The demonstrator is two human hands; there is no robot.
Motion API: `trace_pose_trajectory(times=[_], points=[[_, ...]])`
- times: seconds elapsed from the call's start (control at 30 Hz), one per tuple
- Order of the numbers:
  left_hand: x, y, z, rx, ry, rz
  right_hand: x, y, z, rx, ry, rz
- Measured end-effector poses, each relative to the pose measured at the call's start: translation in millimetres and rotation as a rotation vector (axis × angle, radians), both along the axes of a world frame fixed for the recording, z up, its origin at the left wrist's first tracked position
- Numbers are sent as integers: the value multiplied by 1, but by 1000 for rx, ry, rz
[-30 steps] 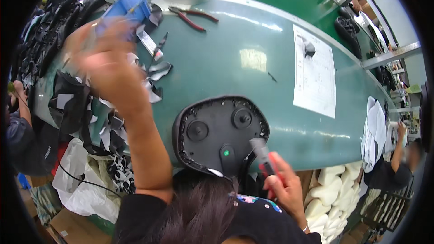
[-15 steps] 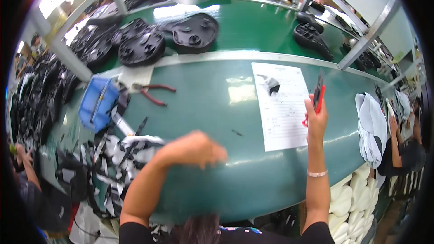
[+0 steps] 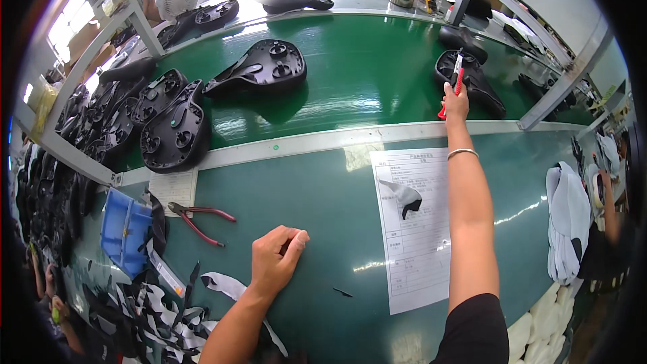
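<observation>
My right arm reaches forward over the green belt. In my right hand [image 3: 456,103] is a pair of red-handled scissors [image 3: 459,75], pointing away from me over an upturned black bicycle saddle [image 3: 480,87]. Whether the blades touch the saddle I cannot tell. My left hand [image 3: 278,258] hovers over the green table in a loose fist, thumb against the curled forefinger, with nothing showing in it. Beneath my right forearm lies a printed paper sheet [image 3: 411,263] with a grey and black scrap [image 3: 405,197] on it. Red-handled pliers [image 3: 202,222] rest to the left.
Several upturned saddles [image 3: 266,67] lie on the belt [image 3: 364,61], crowded at its left. A blue bin [image 3: 125,232] and a heap of fabric scraps [image 3: 158,317] are at left. Metal posts [image 3: 573,71] flank the belt. Pale covers [image 3: 567,222] are stacked at right; other people work nearby.
My right hand has moved forward with the scissors, from above the paper to over the belt. My left hand, blurred before, has slowed. The view has shifted, and the saddles at left have moved leftward.
</observation>
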State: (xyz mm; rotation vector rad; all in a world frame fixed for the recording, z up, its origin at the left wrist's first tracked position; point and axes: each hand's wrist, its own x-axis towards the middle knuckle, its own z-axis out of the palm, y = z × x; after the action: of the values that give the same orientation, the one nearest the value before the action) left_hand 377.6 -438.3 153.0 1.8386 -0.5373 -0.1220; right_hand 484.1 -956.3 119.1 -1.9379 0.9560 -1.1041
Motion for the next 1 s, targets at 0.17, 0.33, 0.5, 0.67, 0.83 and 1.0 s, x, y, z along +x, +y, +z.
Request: trace_pose_trajectory(times=[0.17,0.33,0.5,0.67,0.83,1.0], points=[[1,15,1,2,88,99,-30,125,16,450,-575,367],[9,20,2,-342,332,-14,-162,251,44,821,-405,812],[-5,58,43,-450,1016,-136,-272,320,52,401,185,1210],[-55,107,64,-243,858,-69,-319,371,81,548,343,1031],[-60,116,81,-176,674,-109,-312,375,108,-672,345,1308],[-61,111,104,-8,534,-134,-316,371,120,-921,577,1213]])
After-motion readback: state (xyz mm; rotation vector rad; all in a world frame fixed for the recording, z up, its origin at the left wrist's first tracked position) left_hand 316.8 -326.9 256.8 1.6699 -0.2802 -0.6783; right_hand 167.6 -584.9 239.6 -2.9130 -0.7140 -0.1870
